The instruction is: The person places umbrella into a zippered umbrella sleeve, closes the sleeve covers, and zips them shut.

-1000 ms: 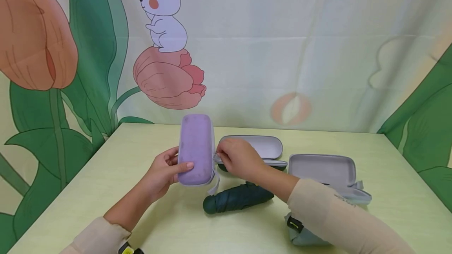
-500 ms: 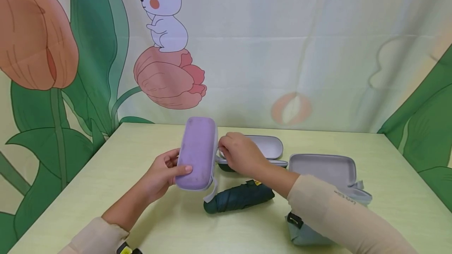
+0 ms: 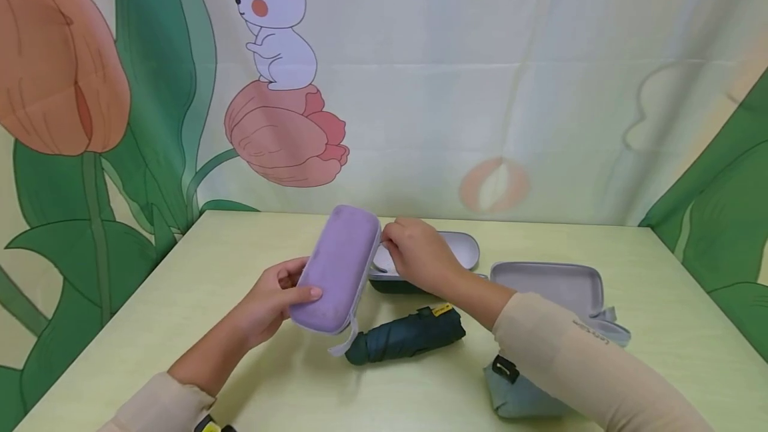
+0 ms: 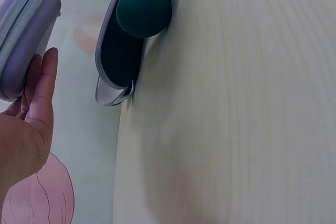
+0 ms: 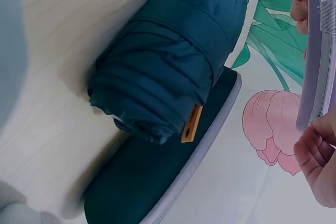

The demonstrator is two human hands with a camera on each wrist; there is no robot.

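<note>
My left hand [image 3: 273, 299] holds a closed purple zip case [image 3: 337, 269] above the table, thumb across its broad face. The case leans to the right, and a pale strap loop [image 3: 345, 342] hangs from its lower end. At its upper right edge, my right hand [image 3: 423, 255] pinches the zipper pull. The right wrist view shows those fingertips at the grey zipper [image 5: 326, 72], with the small pull mostly hidden. Below the hands lies a furled dark teal folding umbrella [image 3: 408, 337] with a yellow tag.
Behind the right hand stands an open case [image 3: 393, 285], dark green outside with a pale lining. Farther right is an open grey case [image 3: 546, 285], partly behind the sleeve. A grey-green fabric bundle [image 3: 522, 395] lies near the front. A printed curtain [image 3: 408, 119] hangs behind the table.
The purple case has tilted to the right and its lower end has moved left. My right hand has moved up and slightly right along the case's zipper edge.
</note>
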